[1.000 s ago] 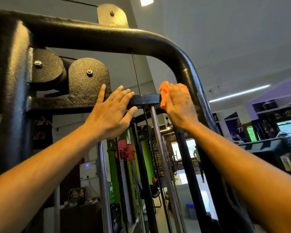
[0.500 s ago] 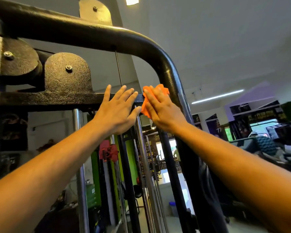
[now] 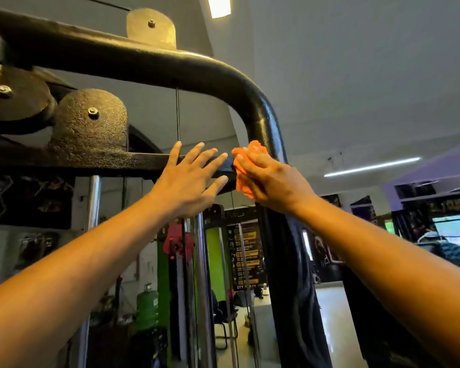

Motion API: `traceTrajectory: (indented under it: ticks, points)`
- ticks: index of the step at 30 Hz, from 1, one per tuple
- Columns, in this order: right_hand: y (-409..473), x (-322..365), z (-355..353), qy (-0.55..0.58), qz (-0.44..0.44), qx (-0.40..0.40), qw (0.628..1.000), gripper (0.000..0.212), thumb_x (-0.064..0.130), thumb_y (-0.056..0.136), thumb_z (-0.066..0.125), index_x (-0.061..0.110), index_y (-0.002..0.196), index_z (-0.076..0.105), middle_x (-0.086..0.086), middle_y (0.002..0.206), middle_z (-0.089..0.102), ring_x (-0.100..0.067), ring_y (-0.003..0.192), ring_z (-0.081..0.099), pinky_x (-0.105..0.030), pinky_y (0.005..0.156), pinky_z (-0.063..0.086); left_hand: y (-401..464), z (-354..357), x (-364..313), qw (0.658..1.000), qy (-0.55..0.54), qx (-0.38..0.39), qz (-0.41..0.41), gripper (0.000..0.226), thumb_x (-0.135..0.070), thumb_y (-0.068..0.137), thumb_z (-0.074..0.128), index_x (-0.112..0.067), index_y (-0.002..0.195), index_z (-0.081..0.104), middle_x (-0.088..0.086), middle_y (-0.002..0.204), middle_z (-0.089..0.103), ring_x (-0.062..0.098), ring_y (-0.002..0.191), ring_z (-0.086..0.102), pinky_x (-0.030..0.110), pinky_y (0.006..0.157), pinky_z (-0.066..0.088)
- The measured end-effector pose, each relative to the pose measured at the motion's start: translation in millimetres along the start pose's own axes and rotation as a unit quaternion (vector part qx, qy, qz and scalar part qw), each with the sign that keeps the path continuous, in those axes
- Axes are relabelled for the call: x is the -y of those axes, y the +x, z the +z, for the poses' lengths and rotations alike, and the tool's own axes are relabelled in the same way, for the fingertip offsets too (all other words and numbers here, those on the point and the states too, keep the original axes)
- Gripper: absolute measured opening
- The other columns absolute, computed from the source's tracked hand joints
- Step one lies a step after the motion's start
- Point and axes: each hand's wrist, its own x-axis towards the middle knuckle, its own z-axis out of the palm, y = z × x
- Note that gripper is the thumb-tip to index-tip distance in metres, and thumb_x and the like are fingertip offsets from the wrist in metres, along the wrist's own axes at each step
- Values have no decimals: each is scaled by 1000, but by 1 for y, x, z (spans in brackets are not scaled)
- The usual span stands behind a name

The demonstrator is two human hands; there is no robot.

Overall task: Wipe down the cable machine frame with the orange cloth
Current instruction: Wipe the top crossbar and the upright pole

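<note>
My right hand (image 3: 270, 179) presses the orange cloth (image 3: 241, 179) flat against the crossbar (image 3: 117, 160); left hand (image 3: 190, 181) rests beside it, fingers spread.

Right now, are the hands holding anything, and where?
The right hand presses the bunched orange cloth against the black crossbar, covering most of it. The left hand holds nothing; it rests flat on that bar.
</note>
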Motion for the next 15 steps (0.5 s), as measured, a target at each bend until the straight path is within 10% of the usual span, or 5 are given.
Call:
traceTrajectory:
  ticks: [8,12,15]
  points:
    - [2,-48,-43,34,19,-90,995,37,45,111,40,33,141,58,1,128,59,-23,102,68,-50,82,63,22,-2,-17,998,-57,-19,20,73,-68,108,18,-27,165,35,-4,168,43,18,157,35,49,132,20]
    - [10,-53,-26,65,101,-80,990,46,42,113,35,28,156,46,-7,150,52,-30,142,47,-60,119,41,56,-23,-44,968,-242,10,-66,61,-66,111,21,-33,151,53,1,148,63,25,136,58,48,113,43]
    - [2,-36,8,93,175,-4,980,71,49,116,28,29,173,-9,-2,182,-12,-31,168,-9,-58,135,-4,93,-30,-59,924,-355,25,-143,77,-70,109,16,-20,149,58,9,150,61,30,137,56,47,115,40]
